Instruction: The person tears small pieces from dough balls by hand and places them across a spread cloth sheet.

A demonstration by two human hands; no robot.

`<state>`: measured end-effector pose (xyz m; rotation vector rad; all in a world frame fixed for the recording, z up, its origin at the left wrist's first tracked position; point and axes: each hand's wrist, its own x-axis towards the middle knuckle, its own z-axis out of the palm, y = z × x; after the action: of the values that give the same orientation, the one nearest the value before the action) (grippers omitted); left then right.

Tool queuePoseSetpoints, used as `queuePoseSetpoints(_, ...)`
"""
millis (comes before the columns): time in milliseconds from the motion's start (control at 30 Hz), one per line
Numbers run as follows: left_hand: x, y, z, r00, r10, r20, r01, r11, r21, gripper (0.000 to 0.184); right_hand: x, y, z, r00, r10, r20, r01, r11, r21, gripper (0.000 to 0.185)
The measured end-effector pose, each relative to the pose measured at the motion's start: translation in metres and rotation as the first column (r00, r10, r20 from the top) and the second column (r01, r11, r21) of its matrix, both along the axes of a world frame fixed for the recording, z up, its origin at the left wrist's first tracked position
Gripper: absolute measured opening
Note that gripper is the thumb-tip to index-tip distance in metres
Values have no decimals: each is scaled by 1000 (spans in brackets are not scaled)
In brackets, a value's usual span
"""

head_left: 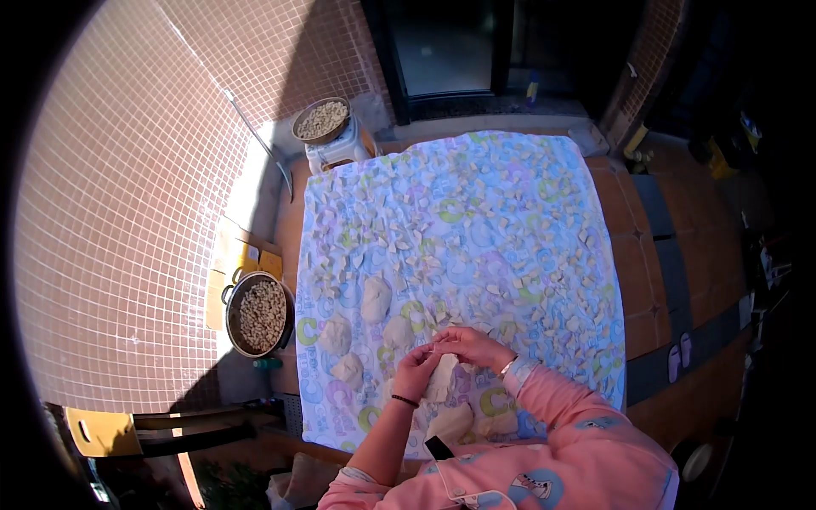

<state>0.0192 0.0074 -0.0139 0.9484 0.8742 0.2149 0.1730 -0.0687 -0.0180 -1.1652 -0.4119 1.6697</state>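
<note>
Both hands meet above the near part of a patterned cloth (544,255). My left hand (414,372) is closed on a pale, flat piece of dough (442,384) that hangs below the fingers. Fingertips of my right hand (473,345) pinch at the top edge of the same piece, touching the left fingertips. Nearby on the cloth lie several larger pale dough lumps (376,298), two of them close to my body, such as this rounded lump (451,422). Many small torn pale bits (408,246) are scattered across the rest of the cloth.
Left of the cloth stands a deep pot (229,313) filled with small pale pieces. A round tray (299,127) of similar pieces rests on a white stool (338,153) at the back left. A tiled wall (127,212) rises at left; slippers (680,357) lie at right.
</note>
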Motion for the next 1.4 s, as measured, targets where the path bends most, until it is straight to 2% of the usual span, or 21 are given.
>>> queuePoseSetpoints(100, 4, 2, 4, 1000, 6, -24, -3, 990, 142, 26, 12, 13, -27, 965, -170, -200, 168, 985, -27, 19)
queuePoseSetpoints(200, 0, 8, -2, 998, 62, 31, -64, 995, 74, 29, 52, 43, -25, 933, -349, -81, 351, 936, 8, 21)
queuePoseSetpoints(267, -7, 11, -9, 995, 67, -72, -63, 996, 59, 24, 93, 78, -34, 842, -480, 247, 467, 877, 115, 20)
queuePoseSetpoints(333, -16, 12, -18, 995, 75, -61, -75, 997, 7, 25, 129, 114, -43, 627, -534, 567, 501, 834, 232, 19)
queuePoseSetpoints(367, -19, 11, -22, 996, 80, -46, -82, 996, -47, 25, 141, 128, -52, 626, -536, 567, 501, 833, 233, 19)
queuePoseSetpoints(433, -24, 9, -22, 994, 92, -56, -95, 994, -52, 23, 158, 150, -70, 261, -486, 834, 405, 839, 363, 20)
queuePoseSetpoints(467, -25, 9, -21, 992, 108, -66, -112, 992, -61, 21, 161, 154, -73, 255, -492, 832, 410, 835, 367, 20)
queuePoseSetpoints(533, -28, 10, -20, 991, 115, -72, -120, 991, -60, 20, 164, 162, -81, 60, -291, 955, 321, 911, 258, 23)
queuePoseSetpoints(567, -29, 11, -19, 988, 130, -80, -135, 989, -63, 18, 164, 162, -74, 57, -292, 955, 325, 910, 259, 23)
queuePoseSetpoints(633, -31, 13, -13, 984, 153, -89, -159, 985, -73, 18, 159, 157, -50, 271, -438, 857, 495, 827, 266, 19)
queuePoseSetpoints(767, -43, 15, -29, 977, 169, -127, -183, 977, -109, 19, 203, 141, -55, 216, -369, 904, 488, 842, 228, 19)
queuePoseSetpoints(867, -45, 11, -34, 980, 152, -127, -173, 969, -174, 20, 220, 135, -66, 45, -116, 992, 339, 936, 94, 25)
queuePoseSetpoints(1000, -39, 2, -25, 958, 204, -202, -235, 961, -147, 22, 223, 132, -92, -131, -198, 971, 187, 957, 220, 23)
queuePoseSetpoints(1067, -39, 4, -30, 976, 174, -135, -203, 947, -248, 22, 216, 127, -81, -244, -252, 937, 175, 938, 298, 23)
queuePoseSetpoints(1100, -38, 6, -33, 975, 173, -137, -203, 947, -249, 22, 208, 122, -66, -242, -251, 937, 176, 939, 296, 23)
queuePoseSetpoints(1167, -36, 7, -33, 976, 206, -68, -217, 918, -332, 23, 178, 101, -32, -37, -232, 972, 202, 951, 235, 20)
queuePoseSetpoints(1200, -31, 6, -25, 977, 215, -6, -203, 914, -352, 22, 157, 87, -20, -18, -221, 975, 192, 956, 221, 20)
queuePoseSetpoints(1233, -26, 5, -17, 972, 230, 51, -195, 908, -370, 22, 133, 73, -9, 402, -223, 888, 169, 971, 168, 20)
queuePoseSetpoints(1267, -24, 4, -16, 970, 218, 106, -166, 915, -367, 21, 107, 58, -2, 750, -175, 638, 127, 985, 121, 20)
queuePoseSetpoints(1333, -20, -1, -10, 963, 218, 156, -150, 921, -360, 22, 58, 27, 9, 916, -69, 396, 21, 992, 124, 27)
queuePoseSetpoints(1400, -9, -6, 4, 951, 226, 211, -143, 927, -346, 22, 24, 2, 16, 926, 44, 376, -74, 995, 66, 22)
